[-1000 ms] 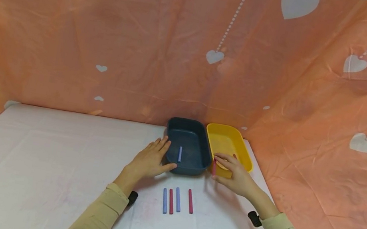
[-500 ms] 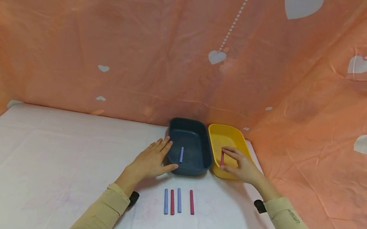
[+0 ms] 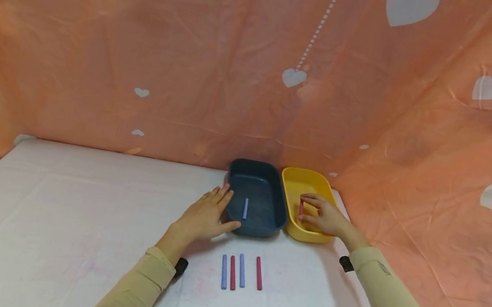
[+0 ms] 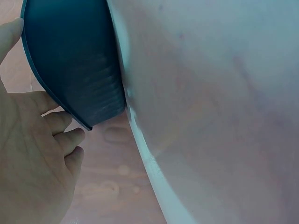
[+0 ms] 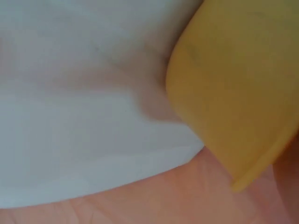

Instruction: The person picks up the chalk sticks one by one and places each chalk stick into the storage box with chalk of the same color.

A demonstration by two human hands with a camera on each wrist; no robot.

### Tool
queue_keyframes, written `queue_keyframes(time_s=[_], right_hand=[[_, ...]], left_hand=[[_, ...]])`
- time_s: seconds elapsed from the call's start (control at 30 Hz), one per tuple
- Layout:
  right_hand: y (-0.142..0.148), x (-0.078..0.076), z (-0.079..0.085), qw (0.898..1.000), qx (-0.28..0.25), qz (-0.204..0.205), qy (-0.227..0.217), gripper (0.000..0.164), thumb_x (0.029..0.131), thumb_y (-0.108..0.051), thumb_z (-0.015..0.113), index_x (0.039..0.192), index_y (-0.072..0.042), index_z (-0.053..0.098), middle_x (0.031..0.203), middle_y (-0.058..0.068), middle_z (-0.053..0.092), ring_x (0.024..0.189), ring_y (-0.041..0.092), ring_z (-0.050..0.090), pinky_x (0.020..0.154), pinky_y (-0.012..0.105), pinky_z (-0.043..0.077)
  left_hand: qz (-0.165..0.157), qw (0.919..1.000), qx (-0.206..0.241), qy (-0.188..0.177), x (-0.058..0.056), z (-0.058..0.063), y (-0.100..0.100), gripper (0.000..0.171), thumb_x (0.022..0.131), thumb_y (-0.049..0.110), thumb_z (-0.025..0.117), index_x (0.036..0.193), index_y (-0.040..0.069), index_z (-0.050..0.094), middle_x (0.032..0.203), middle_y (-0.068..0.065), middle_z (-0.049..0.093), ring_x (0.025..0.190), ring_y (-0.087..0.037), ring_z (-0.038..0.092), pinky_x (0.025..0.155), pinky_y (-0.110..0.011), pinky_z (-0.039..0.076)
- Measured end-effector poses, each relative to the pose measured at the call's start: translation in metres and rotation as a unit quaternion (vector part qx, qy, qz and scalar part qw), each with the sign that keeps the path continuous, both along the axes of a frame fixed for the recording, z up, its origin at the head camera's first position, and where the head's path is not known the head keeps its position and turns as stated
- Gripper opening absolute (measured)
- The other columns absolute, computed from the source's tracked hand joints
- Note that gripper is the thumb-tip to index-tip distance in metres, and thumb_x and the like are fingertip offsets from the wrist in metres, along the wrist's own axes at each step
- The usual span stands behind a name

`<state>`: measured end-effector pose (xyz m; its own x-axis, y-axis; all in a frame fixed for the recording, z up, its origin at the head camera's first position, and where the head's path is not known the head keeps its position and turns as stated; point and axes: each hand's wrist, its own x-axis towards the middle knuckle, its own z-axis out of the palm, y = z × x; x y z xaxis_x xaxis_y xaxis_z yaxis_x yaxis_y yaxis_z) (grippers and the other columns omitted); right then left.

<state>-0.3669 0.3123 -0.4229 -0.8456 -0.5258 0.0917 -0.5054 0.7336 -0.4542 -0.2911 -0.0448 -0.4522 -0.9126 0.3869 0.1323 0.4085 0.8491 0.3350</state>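
My right hand (image 3: 325,218) pinches a red chalk stick (image 3: 301,209) upright between thumb and fingers, over the near part of the yellow tray (image 3: 302,178). In the right wrist view only the outer wall of the yellow tray (image 5: 233,84) shows clearly, not the fingers' grip. My left hand (image 3: 202,218) lies with straight, spread fingers against the near left side of the dark blue tray (image 3: 259,191). The left wrist view has the left hand's fingers (image 4: 58,122) touching that rim. A blue chalk stick (image 3: 245,209) lies inside the dark blue tray.
In front of the trays, a blue chalk stick (image 3: 224,271), a red one (image 3: 233,273), another blue one (image 3: 242,271) and another red one (image 3: 259,273) lie on the white table (image 3: 66,232). An orange curtain (image 3: 236,92) hangs behind and at the right.
My right hand has moved right with the red chalk stick, from the near left edge of the yellow tray to over its inside. The left hand has stayed at the dark blue tray.
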Motion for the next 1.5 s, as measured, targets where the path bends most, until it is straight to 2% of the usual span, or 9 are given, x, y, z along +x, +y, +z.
queue_keyframes(time_s=[0.13,0.37,0.6,1.07,1.27,1.37,1.5], right_hand=[[0.0,-0.005,-0.006,1.0,0.005,0.001,-0.024,0.06,0.084,-0.024,0.073,0.135,-0.002,0.051,0.139,0.017,0.047,0.128,0.036,0.042,0.107,0.052,0.033],[0.001,-0.008,-0.014,0.998,0.018,0.02,-0.049,0.053,0.087,-0.016,0.069,0.135,-0.001,0.051,0.136,0.017,0.05,0.123,0.035,0.046,0.102,0.049,0.04],[0.002,-0.008,-0.016,0.997,0.02,0.038,-0.062,0.049,0.088,-0.012,0.067,0.133,0.0,0.053,0.136,0.017,0.051,0.122,0.033,0.047,0.102,0.047,0.04],[0.002,-0.01,-0.016,0.995,0.029,0.027,-0.09,0.05,0.09,-0.017,0.066,0.136,-0.006,0.052,0.14,0.013,0.049,0.123,0.032,0.047,0.103,0.048,0.04],[0.003,-0.009,-0.014,0.995,0.008,0.012,-0.101,0.058,0.089,-0.018,0.067,0.141,-0.004,0.044,0.145,0.015,0.043,0.13,0.036,0.04,0.105,0.05,0.036],[0.001,-0.007,-0.011,0.996,-0.002,0.007,-0.088,0.06,0.088,-0.017,0.068,0.141,-0.003,0.043,0.145,0.017,0.041,0.131,0.039,0.038,0.105,0.054,0.034],[-0.003,-0.006,-0.007,0.999,-0.009,0.012,-0.046,0.058,0.088,-0.015,0.068,0.139,0.0,0.044,0.142,0.02,0.044,0.128,0.04,0.042,0.101,0.056,0.038]], left_hand=[[0.001,1.0,-0.006,0.0,-0.001,-0.001,0.001,0.094,0.085,0.072,0.043,0.152,0.01,0.02,0.159,-0.008,0.011,0.145,-0.028,0.015,0.116,-0.042,0.017],[-0.005,1.0,-0.003,0.003,-0.002,-0.001,0.003,0.094,0.085,0.071,0.045,0.152,0.01,0.021,0.159,-0.008,0.012,0.145,-0.028,0.015,0.116,-0.043,0.018],[-0.002,0.9999,-0.009,-0.005,0.0,-0.001,0.004,0.094,0.085,0.072,0.043,0.152,0.011,0.019,0.159,-0.006,0.009,0.145,-0.027,0.013,0.116,-0.041,0.016],[-0.001,0.9999,-0.006,-0.008,-0.001,-0.001,0.004,0.094,0.084,0.072,0.044,0.152,0.011,0.019,0.159,-0.006,0.009,0.145,-0.027,0.012,0.116,-0.042,0.016],[0.002,0.9999,-0.01,-0.013,-0.002,-0.003,0.002,0.095,0.084,0.074,0.042,0.152,0.012,0.017,0.159,-0.005,0.008,0.145,-0.026,0.011,0.117,-0.042,0.015],[0.002,0.9999,-0.01,-0.012,-0.002,-0.003,0.002,0.096,0.084,0.074,0.042,0.152,0.011,0.018,0.159,-0.006,0.008,0.145,-0.027,0.012,0.116,-0.042,0.016],[0.006,0.9999,-0.004,-0.009,-0.001,-0.002,0.0,0.095,0.085,0.072,0.044,0.152,0.01,0.019,0.159,-0.007,0.009,0.145,-0.028,0.013,0.116,-0.043,0.016]])
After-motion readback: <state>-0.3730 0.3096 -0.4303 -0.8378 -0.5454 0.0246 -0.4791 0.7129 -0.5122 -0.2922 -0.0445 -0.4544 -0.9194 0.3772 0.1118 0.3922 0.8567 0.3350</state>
